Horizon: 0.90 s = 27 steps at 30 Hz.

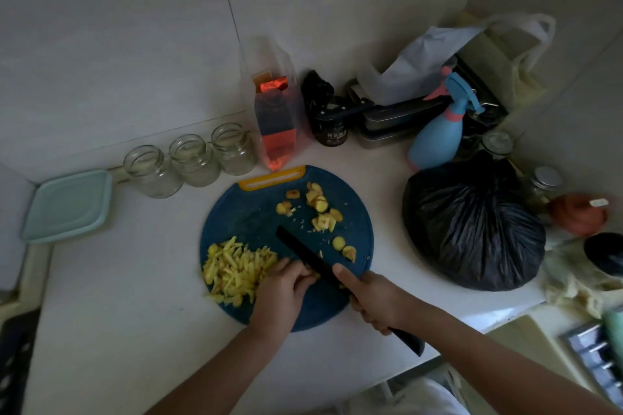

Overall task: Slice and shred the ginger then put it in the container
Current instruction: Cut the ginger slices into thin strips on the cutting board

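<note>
**Fingertips right beside the blade, mid-shred**

The right hand (371, 300) is wrapped round the handle of a black knife (303, 251), whose blade lies across the near middle of the round blue cutting board (249, 212). The left hand (286, 290) has its fingers curled down onto a small ginger piece (315, 275), mostly hidden and pinned against the blade. A pile of shredded ginger (232, 266) lies on the left of the board, touching that hand. Uncut ginger slices (320, 204) are scattered over the far right part. A pale green lidded box (67, 207), probably the container, sits well apart at the far left with its lid on.

The pinned piece is so small that a blade drifting left could nick the fingertips, and it could also slip or roll under pressure. The pile reaches the board's left edge, so a careless sweep could push shreds onto the counter. The dim light makes the knife edge harder to judge.
</note>
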Each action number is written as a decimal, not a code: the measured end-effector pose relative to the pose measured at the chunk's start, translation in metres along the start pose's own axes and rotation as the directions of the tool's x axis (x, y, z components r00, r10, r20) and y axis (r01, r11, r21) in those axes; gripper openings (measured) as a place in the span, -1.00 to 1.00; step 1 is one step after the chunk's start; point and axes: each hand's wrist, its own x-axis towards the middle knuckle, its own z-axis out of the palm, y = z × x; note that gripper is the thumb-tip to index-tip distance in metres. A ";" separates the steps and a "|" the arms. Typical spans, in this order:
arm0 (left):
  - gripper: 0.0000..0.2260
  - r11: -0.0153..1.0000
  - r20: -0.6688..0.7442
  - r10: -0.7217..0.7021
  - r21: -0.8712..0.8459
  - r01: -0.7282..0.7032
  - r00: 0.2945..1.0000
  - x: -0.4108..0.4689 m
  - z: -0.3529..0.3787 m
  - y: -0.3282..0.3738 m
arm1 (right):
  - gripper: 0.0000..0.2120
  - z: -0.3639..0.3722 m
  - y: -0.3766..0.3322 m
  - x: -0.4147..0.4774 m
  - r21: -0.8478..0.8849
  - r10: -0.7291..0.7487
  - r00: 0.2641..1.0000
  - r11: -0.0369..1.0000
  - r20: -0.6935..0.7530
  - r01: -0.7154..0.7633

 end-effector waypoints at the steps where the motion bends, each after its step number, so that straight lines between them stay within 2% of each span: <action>1: -0.79 1.000 0.000 0.002 0.002 -0.002 1.000 0.000 0.000 0.000 | -0.40 0.000 0.000 -0.001 -0.007 -0.001 1.000 1.000 0.001 0.001; 10: -0.79 1.000 -0.006 0.023 0.000 -0.023 1.000 0.000 -0.002 -0.002 | -0.37 0.005 0.006 -0.002 -0.003 0.040 0.999 0.999 0.009 -0.040; 15: -0.78 1.000 -0.008 0.020 0.006 -0.020 1.000 -0.002 0.000 -0.005 | -0.38 0.001 0.000 0.001 0.031 0.097 0.992 0.995 0.081 -0.099; 18: -0.77 1.000 -0.008 0.024 -0.003 -0.024 1.000 -0.002 0.002 -0.007 | -0.36 -0.001 0.000 0.006 -0.023 0.104 0.991 0.994 0.082 -0.103; 20: -0.76 1.000 -0.009 0.023 -0.005 -0.023 1.000 -0.002 0.003 -0.007 | -0.37 0.003 0.003 0.009 -0.107 0.063 0.997 0.993 0.055 -0.057; 23: -0.77 1.000 0.001 0.011 -0.010 -0.011 1.000 -0.003 0.004 -0.006 | -0.39 0.013 0.003 0.013 -0.260 -0.073 0.997 0.963 -0.007 0.069; 27: -0.79 1.000 0.009 -0.014 -0.027 0.014 1.000 -0.003 0.004 -0.009 | -0.43 0.021 -0.008 0.018 -0.281 -0.139 0.990 0.952 -0.033 0.124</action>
